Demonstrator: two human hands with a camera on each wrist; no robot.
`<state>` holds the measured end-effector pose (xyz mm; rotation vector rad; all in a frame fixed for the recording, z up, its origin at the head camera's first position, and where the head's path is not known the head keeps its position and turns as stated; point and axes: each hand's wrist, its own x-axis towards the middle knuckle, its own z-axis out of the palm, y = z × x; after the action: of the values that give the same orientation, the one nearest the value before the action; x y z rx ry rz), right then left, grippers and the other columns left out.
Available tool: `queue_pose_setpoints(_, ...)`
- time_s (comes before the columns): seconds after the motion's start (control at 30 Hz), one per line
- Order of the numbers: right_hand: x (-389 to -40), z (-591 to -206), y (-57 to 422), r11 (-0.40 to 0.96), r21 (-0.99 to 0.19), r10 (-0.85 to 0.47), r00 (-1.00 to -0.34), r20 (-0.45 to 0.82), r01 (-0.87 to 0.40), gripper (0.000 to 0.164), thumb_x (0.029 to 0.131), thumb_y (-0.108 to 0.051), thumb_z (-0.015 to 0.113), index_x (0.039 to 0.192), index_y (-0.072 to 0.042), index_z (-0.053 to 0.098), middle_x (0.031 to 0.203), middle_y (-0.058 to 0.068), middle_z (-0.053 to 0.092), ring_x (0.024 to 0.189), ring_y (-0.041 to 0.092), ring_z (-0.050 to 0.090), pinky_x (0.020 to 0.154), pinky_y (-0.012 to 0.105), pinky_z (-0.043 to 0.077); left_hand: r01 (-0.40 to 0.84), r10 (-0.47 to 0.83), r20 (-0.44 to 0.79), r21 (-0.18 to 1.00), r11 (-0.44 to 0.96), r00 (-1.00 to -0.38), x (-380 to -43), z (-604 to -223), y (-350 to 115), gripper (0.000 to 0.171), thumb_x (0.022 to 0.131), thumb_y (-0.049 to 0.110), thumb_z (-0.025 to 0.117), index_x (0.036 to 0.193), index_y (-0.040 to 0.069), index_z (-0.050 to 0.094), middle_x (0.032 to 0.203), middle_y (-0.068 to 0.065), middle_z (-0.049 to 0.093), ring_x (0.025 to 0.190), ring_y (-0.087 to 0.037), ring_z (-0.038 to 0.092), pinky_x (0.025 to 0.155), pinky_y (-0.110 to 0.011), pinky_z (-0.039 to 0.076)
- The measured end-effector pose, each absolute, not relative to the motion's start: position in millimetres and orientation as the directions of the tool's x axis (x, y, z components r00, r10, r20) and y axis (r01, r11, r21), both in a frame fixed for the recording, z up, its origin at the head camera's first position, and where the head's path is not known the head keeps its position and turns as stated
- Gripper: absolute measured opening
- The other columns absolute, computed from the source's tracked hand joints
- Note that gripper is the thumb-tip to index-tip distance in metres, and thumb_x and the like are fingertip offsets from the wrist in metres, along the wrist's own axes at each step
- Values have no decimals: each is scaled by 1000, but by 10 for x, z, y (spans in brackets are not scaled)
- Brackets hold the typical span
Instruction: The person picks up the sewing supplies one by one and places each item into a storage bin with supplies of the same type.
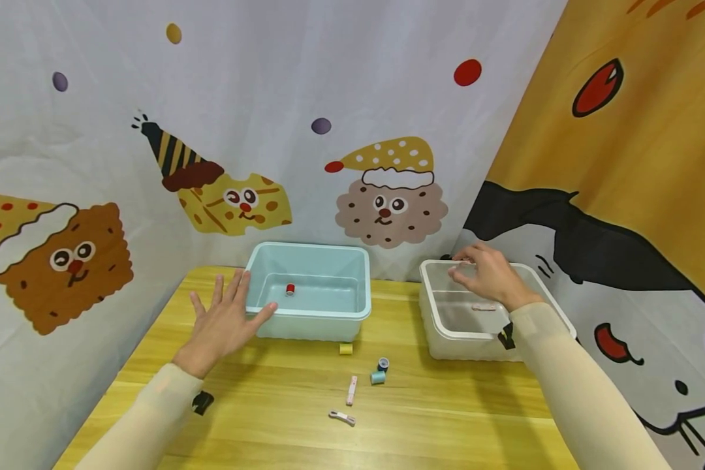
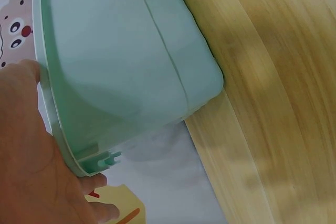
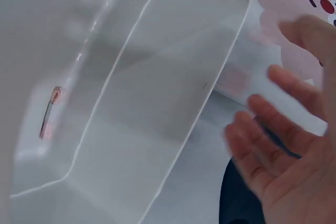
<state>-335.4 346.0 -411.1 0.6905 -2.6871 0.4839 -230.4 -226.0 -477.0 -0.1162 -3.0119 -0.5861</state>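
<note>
My left hand [image 1: 226, 320] spreads its fingers at the front left corner of a light blue plastic bin [image 1: 311, 328], the fingertips right at the rim. Inside that bin lies a red thread spool [image 1: 290, 289]. Over the white bin [image 1: 446, 346] on the right hovers my right hand [image 1: 493, 277], its fingers loosely bent around nothing. A small looped bundle with a pinkish wrap [image 3: 51, 113] lies on the white bin's floor. In the right wrist view the fingers [image 3: 283, 124] are blurred and apart, beside the bin's rim.
On the wooden table [image 1: 270, 405] in front of the bins are a yellow spool [image 1: 346, 349], a dark blue spool [image 1: 383, 364] and a light blue spool [image 1: 378, 377]. Nearer lie a pink-wrapped strip [image 1: 352, 390] and a banded grey bundle [image 1: 342, 418]. Printed cloth hangs behind.
</note>
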Motion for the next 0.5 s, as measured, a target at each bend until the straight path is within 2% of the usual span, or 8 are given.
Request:
queue_pose_setpoints(0.03,-3371,-4117,3485,826,-250,-401,-838,369,-506,43,101,-45,91,123,-9,86,123,21,79,108,44,76,96,66,63,88,61,83,370,925,-995,-2305,-4772,-2260,112,113,83,47,188,8,13,197,-23,10,180,-63,1,127,-99,-12)
queue_pose_setpoints(0.07,-3428,-4172,3550,819,-261,-406,-837,366,-511,48,100,-53,90,127,-12,86,128,19,78,111,42,76,98,63,64,87,61,81,371,925,-995,-2305,-4773,-2259,112,113,82,48,188,8,13,197,-23,10,180,-63,1,127,-99,-13)
queue_pose_setpoints(0.13,-3436,-4179,3578,826,-274,-400,-855,330,-493,60,100,-63,88,133,-14,85,136,21,76,118,46,75,104,66,62,86,60,80,369,925,-995,-2307,-4777,-2260,112,113,82,48,188,7,12,197,-22,10,180,-63,1,127,-99,-13)
queue_pose_setpoints(0.2,-3416,-4167,3571,834,-277,-393,-866,308,-477,63,100,-64,88,136,-13,84,140,22,75,123,48,74,107,68,61,86,61,80,369,925,-995,-2309,-4779,-2261,112,113,82,48,188,8,12,197,-22,10,180,-62,1,127,-99,-13)
queue_pose_setpoints(0.27,-3373,-4137,3537,844,-276,-382,-876,293,-460,59,101,-57,89,138,-12,83,142,23,75,126,48,74,109,68,61,87,61,82,368,926,-995,-2313,-4780,-2263,112,113,83,47,188,8,12,197,-22,11,180,-62,2,127,-99,-13)
queue_pose_setpoints(0.3,-3295,-4061,3470,855,-274,-371,-889,268,-440,58,102,-52,89,139,-8,82,143,26,74,129,53,72,109,75,58,88,61,83,369,925,-995,-2314,-4781,-2264,112,113,83,48,188,8,12,197,-22,11,180,-62,2,127,-99,-13)
queue_pose_setpoints(0.4,-3210,-3999,3392,867,-268,-359,-899,250,-420,52,104,-40,89,143,-6,79,147,27,73,133,53,72,112,75,58,89,62,84,372,924,-994,-2316,-4782,-2268,112,113,82,48,188,8,12,197,-22,10,180,-62,1,127,-99,-13)
queue_pose_setpoints(0.5,-3136,-3964,3335,881,-258,-345,-911,227,-398,51,107,-37,86,147,-8,77,149,26,73,135,50,71,113,73,58,88,62,80,374,923,-995,-2315,-4785,-2273,111,113,81,49,188,8,11,197,-22,9,180,-62,1,127,-99,-13)
